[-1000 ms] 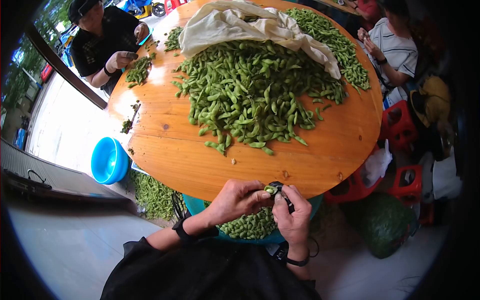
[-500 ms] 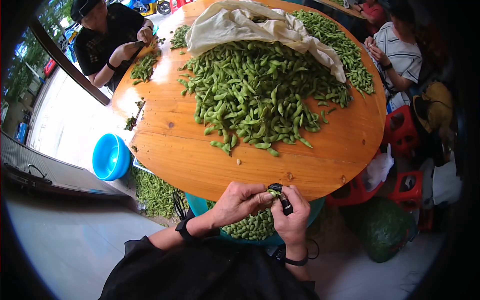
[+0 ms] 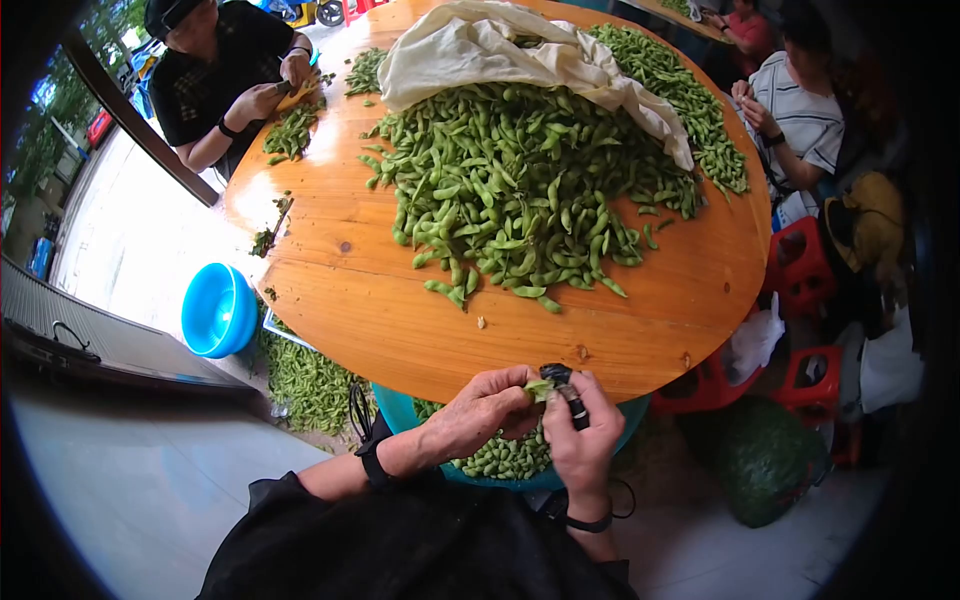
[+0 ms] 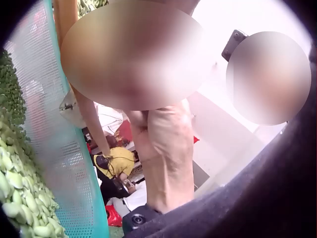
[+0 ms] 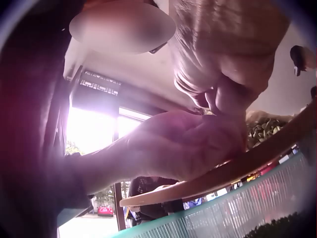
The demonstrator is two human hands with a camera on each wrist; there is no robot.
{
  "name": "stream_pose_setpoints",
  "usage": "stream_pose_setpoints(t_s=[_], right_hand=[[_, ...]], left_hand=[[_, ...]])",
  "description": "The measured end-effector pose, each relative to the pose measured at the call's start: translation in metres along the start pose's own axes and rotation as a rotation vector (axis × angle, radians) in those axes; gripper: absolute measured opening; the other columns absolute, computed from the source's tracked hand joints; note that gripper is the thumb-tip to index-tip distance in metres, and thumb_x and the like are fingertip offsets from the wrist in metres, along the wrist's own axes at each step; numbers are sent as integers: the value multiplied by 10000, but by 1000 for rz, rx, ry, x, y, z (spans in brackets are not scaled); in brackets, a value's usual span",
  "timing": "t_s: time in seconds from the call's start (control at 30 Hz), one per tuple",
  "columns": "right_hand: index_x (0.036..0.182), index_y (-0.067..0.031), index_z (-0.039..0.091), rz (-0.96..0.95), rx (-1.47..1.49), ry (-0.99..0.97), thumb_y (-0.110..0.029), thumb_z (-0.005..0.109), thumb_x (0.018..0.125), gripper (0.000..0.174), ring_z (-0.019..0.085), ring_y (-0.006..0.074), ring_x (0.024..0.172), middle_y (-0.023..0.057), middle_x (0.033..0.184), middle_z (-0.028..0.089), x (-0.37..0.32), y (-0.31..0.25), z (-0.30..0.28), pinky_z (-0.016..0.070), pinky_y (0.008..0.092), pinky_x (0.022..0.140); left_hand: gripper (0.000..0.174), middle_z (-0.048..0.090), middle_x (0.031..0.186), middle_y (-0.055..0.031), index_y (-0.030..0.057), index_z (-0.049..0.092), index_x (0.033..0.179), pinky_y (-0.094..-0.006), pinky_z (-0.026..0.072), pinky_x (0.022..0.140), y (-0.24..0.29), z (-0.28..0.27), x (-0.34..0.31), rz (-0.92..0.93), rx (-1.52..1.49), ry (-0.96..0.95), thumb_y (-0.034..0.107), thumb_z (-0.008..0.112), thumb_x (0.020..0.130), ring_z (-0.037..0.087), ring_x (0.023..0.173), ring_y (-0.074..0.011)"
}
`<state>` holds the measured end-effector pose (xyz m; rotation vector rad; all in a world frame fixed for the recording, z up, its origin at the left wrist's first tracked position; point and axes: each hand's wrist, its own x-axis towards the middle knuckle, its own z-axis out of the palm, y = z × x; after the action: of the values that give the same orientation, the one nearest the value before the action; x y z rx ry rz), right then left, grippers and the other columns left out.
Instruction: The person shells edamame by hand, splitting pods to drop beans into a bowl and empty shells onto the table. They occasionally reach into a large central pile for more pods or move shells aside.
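Observation:
Over the near table edge in the head view, my left hand (image 3: pixel 485 408) pinches a green soybean pod (image 3: pixel 539 389) between thumb and fingers. My right hand (image 3: pixel 582 432) meets it from the other side and pinches the pod's right end. Black wrapping (image 3: pixel 556 374) covers fingertip areas of the right hand. Below both hands sits a teal mesh basket (image 3: pixel 398 405) holding shelled soybeans (image 3: pixel 505 456). The left wrist view shows these pale green beans (image 4: pixel 29 198) close up beside the basket's mesh wall (image 4: pixel 69 163).
A large heap of soybean pods (image 3: pixel 510 190) lies on the round wooden table (image 3: pixel 400 330), partly under a cream cloth (image 3: pixel 500 50). More pods (image 3: pixel 310 385) lie on the floor near a blue basin (image 3: pixel 220 310). Two people sit across the table; red stools (image 3: pixel 800 265) stand at right.
The left hand has turned, its fingers dipping lower over the basket while the pod stays between both hands. The pod looks flatter and paler. The right hand has hardly moved.

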<state>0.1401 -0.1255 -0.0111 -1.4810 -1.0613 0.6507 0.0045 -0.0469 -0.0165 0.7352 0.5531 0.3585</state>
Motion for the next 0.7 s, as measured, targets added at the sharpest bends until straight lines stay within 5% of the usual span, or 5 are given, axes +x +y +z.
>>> stream_pose_setpoints(t_s=[0.17, 0.23, 0.3, 0.4, 0.7], right_hand=[[1108, 23, 645, 256, 416, 123, -18, 529, 933, 214, 424, 4, 525, -13, 704, 563, -4, -2, -48, 317, 168, 466], [1111, 47, 643, 243, 47, 384, -62, 572, 942, 214, 516, 101, 536, 90, 756, 652, -6, 10, -89, 411, 241, 490], [1122, 78, 632, 101, -804, 649, -99, 614, 940, 255, 635, 270, 640, 221, 867, 695, -6, 36, -132, 504, 366, 590], [1130, 99, 620, 65, -973, 624, -81, 590, 951, 255, 667, 408, 828, 292, 965, 675, -12, 39, -158, 520, 452, 720], [1084, 65, 640, 31, -522, 341, 16, 576, 890, 210, 678, 282, 781, 194, 880, 682, -3, 14, -77, 518, 369, 698]], left_hand=[[156, 653, 918, -48, 5, 640, 1051, -278, 488, 739, 11, -12, -9, -19, 290, -213, 45, 516, 966, 612, 806, -157], [155, 689, 1025, -99, -4, 668, 1046, -344, 518, 832, 22, -20, -18, 465, 1061, -455, 4, 594, 910, 661, 949, -257], [248, 686, 1072, -121, 35, 684, 1034, -385, 534, 836, 44, -32, -22, 518, 1104, -182, -45, 672, 799, 654, 1019, -311], [325, 631, 987, -132, 64, 653, 1098, -393, 532, 785, 64, -63, -9, 713, 1377, 478, -45, 628, 792, 645, 906, -336], [233, 620, 926, -122, 44, 657, 1070, -378, 517, 764, 70, -67, -7, 626, 1434, 452, 14, 608, 843, 627, 843, -323]])
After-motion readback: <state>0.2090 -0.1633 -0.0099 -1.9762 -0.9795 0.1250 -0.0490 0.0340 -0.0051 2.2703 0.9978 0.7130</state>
